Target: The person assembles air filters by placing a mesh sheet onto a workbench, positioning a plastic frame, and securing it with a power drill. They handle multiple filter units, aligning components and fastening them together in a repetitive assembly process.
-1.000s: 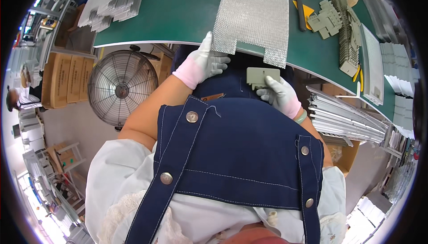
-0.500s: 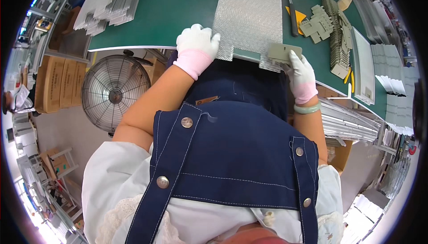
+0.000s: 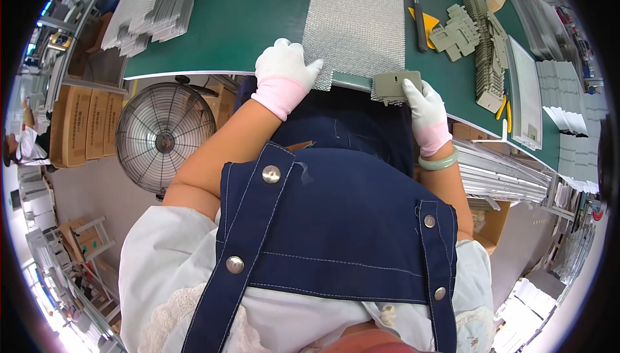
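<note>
A silvery mesh sheet with a notch in its near edge lies on the green table. My right hand, in a white and pink glove, grips a flat grey-green plastic piece, thumb on top. That piece covers the sheet's near right corner; whether it is fitted onto the mesh I cannot tell. My left hand, gloved alike, rests at the sheet's near left edge. Its thumb points toward the mesh, apart from the bent fingers, whose tips are partly hidden.
Right of the sheet lie a hammer, an orange-yellow piece, loose grey-green plastic pieces and a long row of them. Yellow-handled pliers lie near the edge. Mesh sheets are stacked at far left; a fan stands below.
My right hand has moved slightly left and down with the plastic piece, which now overlaps the sheet's near right corner. My left hand stays beside the sheet, its thumb stretched further out.
</note>
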Tool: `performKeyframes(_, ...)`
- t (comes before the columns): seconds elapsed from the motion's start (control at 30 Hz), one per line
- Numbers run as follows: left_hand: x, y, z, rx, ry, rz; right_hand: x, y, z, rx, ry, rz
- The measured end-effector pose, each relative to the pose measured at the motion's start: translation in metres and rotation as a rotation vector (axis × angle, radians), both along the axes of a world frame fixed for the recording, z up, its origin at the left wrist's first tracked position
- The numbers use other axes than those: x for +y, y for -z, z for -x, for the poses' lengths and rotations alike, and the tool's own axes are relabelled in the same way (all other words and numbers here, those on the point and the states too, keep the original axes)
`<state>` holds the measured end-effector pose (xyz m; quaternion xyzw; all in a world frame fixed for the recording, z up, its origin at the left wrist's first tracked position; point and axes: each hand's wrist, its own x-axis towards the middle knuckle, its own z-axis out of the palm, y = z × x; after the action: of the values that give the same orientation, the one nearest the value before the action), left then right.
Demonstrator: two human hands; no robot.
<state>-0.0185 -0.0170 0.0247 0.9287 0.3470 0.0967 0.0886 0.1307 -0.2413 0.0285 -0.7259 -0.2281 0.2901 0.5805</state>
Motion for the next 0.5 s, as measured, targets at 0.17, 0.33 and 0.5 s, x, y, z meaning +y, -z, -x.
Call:
performKeyframes(0.17, 0.001, -0.007, -0.003, 0.065, -0.025, 0.049, 0.005, -0.003, 0.004, -0.089, 0.003, 0.005)
performKeyframes(0.33, -0.001, -0.009, -0.003, 0.025, -0.09, -0.001, 0.004, 0.008, -0.008, -0.315, 0.018, 0.139)
performKeyframes(0.5, 0.005, 0.001, 0.001, -0.032, -0.027, -0.055, -0.011, -0.012, -0.001, -0.274, 0.115, -0.05)
